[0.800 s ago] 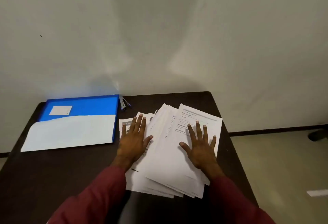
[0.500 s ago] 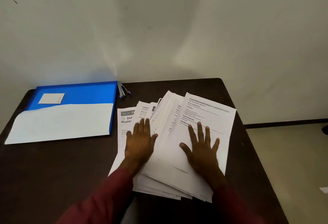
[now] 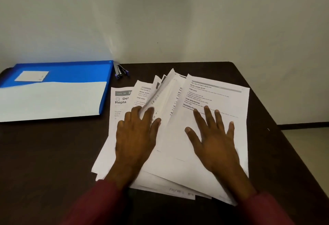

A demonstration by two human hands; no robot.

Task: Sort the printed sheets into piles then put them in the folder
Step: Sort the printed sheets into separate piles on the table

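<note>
folder left of sheets, on table

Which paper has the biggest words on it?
The leftmost sheet, peeking out nearest the folder. Its bold heading starts with "Repla" below a checkbox, while the other sheets carry only small print.

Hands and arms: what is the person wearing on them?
The left hand and right hand are bare: no gloves, rings or watch show. A plain dark red left sleeve and right sleeve cover the arms to the wrists.
</note>
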